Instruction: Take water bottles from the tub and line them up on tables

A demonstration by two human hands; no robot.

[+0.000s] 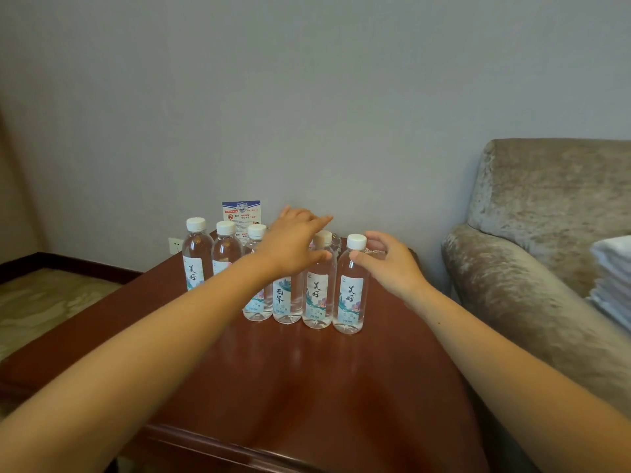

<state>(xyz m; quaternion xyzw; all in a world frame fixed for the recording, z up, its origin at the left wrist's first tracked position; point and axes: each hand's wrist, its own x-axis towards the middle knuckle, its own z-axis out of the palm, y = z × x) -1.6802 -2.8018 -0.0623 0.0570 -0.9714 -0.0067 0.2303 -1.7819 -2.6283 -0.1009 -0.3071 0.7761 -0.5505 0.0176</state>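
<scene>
Wall [307, 97]: plain grey, behind everything.
Armchair [532, 233]: grey plush, at the right, just beside the table.
Table [307, 387]: dark red polished wood, set against the wall.
Towels [614, 278]: white, folded, stacked on the armchair at the right edge of view.
Bottles [319, 295]: six clear water bottles with white caps and pale labels. They stand upright in one close row along the far part of the table, the row slanting nearer toward the right.
Left hand [293, 240]: palm down and fingers straight, spread over the top of the fourth bottle [287, 300], whose cap it hides. Whether it touches the cap cannot be told.
Right hand [386, 264]: it holds the right-end bottle [351, 298] at the neck, with the thumb on the near side and the fingers curled behind.
Card [241, 213]: printed in blue, red and white, upright against the wall behind the row.
Socket [175, 245]: white, low on the wall, left of the row.
</scene>
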